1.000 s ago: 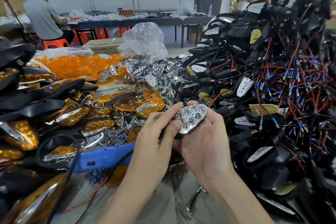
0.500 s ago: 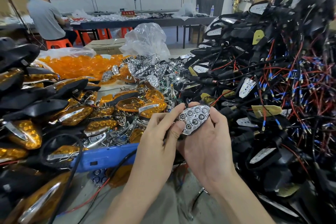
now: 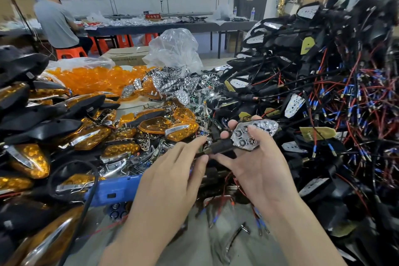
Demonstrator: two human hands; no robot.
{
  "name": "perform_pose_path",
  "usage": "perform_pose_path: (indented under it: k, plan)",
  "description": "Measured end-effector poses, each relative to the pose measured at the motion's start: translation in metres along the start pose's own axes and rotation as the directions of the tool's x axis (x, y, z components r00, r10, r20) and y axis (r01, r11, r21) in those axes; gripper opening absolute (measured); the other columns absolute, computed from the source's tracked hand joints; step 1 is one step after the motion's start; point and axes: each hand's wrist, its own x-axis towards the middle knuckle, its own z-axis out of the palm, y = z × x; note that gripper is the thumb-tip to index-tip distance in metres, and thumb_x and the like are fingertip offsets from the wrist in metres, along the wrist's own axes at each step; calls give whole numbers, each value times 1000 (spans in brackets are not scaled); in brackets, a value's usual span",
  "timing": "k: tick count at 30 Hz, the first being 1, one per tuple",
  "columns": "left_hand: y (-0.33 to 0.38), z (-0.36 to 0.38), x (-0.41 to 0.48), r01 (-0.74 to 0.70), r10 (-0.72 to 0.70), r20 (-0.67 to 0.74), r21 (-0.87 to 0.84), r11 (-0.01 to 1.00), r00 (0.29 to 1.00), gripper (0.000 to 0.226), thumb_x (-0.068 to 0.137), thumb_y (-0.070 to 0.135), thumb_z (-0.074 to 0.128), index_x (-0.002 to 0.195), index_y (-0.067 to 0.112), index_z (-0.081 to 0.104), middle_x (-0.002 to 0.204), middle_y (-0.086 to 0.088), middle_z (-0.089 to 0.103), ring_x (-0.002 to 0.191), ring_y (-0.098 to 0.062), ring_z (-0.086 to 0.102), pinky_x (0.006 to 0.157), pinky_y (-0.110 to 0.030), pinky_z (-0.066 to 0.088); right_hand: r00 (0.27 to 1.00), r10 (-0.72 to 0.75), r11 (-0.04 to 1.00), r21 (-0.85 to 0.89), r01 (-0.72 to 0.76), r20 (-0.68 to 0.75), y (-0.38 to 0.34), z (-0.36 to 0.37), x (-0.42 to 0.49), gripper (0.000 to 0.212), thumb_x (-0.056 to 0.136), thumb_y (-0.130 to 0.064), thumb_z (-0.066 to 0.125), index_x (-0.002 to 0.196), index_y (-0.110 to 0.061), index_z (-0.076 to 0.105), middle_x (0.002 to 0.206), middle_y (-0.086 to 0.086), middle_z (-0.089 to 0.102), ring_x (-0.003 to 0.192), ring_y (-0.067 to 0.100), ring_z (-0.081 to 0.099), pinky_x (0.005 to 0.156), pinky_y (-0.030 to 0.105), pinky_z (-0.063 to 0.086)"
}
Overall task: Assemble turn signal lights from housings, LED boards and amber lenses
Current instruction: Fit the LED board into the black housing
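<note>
My right hand (image 3: 262,164) grips a black housing whose stem (image 3: 220,148) pokes out to the left, with a chrome reflector (image 3: 254,134) seated on top under my thumb. My left hand (image 3: 172,179) hovers just left of it, fingers loosely extended toward the stem, holding nothing I can see. Loose chrome reflectors (image 3: 179,84) lie heaped behind. Amber lenses (image 3: 90,77) fill a bag at the back left. Black housings with LED boards and red and black wires (image 3: 323,93) tower on the right.
Finished amber-lensed lights (image 3: 43,136) are stacked on the left. A blue tray edge (image 3: 114,190) sits below them. A clear plastic bag (image 3: 174,49) stands behind the reflectors. A person (image 3: 56,21) sits at a far table.
My left hand has let go of the reflector and dropped away to the left. The right hand has tilted the housing so its stem now shows.
</note>
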Motion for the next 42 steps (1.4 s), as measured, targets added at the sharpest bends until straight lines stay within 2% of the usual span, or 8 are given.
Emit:
perform_pose_path:
  k: [4, 8, 12, 20, 25, 36, 39, 42]
  plan:
    - [-10, -5, 2, -8, 8, 19, 26, 1000, 1000, 39, 99, 48, 34, 116, 33, 66, 96, 19, 67, 68, -1, 63, 48, -31, 54, 1000, 14, 1000, -2, -14, 16, -1, -7, 2, 23, 93, -18, 61, 114, -19, 52, 111, 9, 70, 87, 25, 71, 78, 58, 57]
    - [-15, -10, 1, 12, -11, 51, -28, 1000, 999, 33, 98, 49, 39, 110, 37, 68, 87, 28, 64, 57, 10, 44, 53, -13, 41, 999, 22, 1000, 1, -22, 31, -1, -8, 3, 19, 96, -18, 57, 114, -20, 53, 111, 9, 70, 88, 25, 69, 81, 60, 56]
    - [-17, -15, 1, 18, -14, 77, -40, 999, 997, 33, 93, 51, 39, 107, 40, 67, 55, 28, 45, 60, 8, 50, 48, -10, 26, 999, 31, 999, -13, -31, 39, 0, -9, 2, 13, 99, -16, 54, 100, -27, 61, 109, 9, 70, 89, 25, 70, 81, 60, 56]
    - [-26, -31, -4, 36, -31, 155, -29, 999, 987, 45, 99, 61, 20, 113, 45, 61, 72, 33, 57, 69, 2, 57, 61, -16, 42, 1000, 7, 1000, 29, -8, 11, 0, -7, 2, 15, 98, -15, 56, 102, -29, 62, 109, 9, 71, 85, 25, 71, 77, 61, 56]
    - [-33, -50, -15, 15, -21, 136, 47, 999, 990, 39, 97, 53, 32, 108, 39, 68, 80, 27, 67, 65, -1, 63, 55, -24, 53, 999, 27, 998, 57, -29, 30, 2, -5, 1, 17, 98, -14, 59, 95, -27, 69, 110, 11, 72, 86, 27, 71, 80, 63, 55]
    - [-43, -75, -17, -27, -1, 119, 237, 971, 993, 34, 96, 41, 32, 86, 33, 64, 53, 19, 57, 42, 0, 50, 38, -9, 30, 997, -46, 996, 74, 50, -55, -22, -3, -1, 6, 102, -19, 51, 101, -15, 57, 107, 5, 69, 85, 19, 69, 77, 57, 59]
    - [-46, -79, -12, 17, -52, 119, 279, 960, 992, 47, 104, 42, 19, 95, 38, 65, 64, 21, 61, 56, 1, 57, 49, -16, 42, 998, -47, 997, 63, 50, -48, -24, -4, -2, 16, 101, -18, 52, 93, -15, 65, 105, 4, 69, 84, 18, 69, 78, 56, 59]
    - [-49, -79, -10, 30, -74, 153, 268, 963, 985, 48, 99, 42, 28, 111, 27, 72, 91, 13, 68, 80, -14, 65, 71, -35, 54, 1000, -15, 997, 81, 16, -17, -14, -1, -2, 24, 93, -20, 58, 116, -15, 55, 108, 8, 66, 86, 21, 69, 76, 56, 59]
